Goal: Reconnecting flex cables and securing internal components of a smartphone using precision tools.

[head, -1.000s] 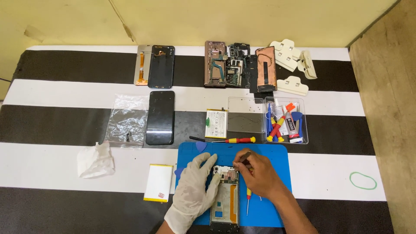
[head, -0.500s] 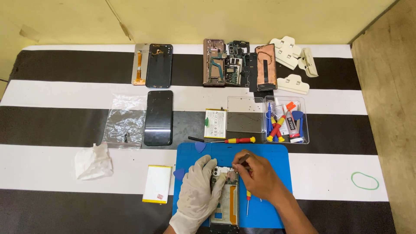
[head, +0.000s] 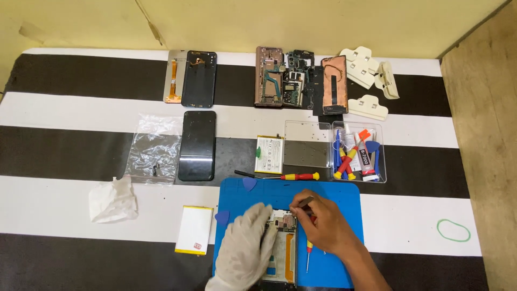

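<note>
Black and white stripes band the work surface (head: 81, 110) under my head camera, where a blue mat (head: 334, 194) carries the opened phone (head: 284, 245) close to the near edge. My gloved left hand (head: 245, 250) lies curled along the phone's left side, touching it, while my bare right hand (head: 323, 223) pinches a small dark tool (head: 305, 202) over the phone's top end, a red-and-yellow screwdriver (head: 308, 253) lying just beside the phone. Farther back sit a second screwdriver (head: 280, 175), a clear tray of tools (head: 358, 152), a white battery (head: 194, 230) and dismantled phone parts (head: 299, 83).
</note>
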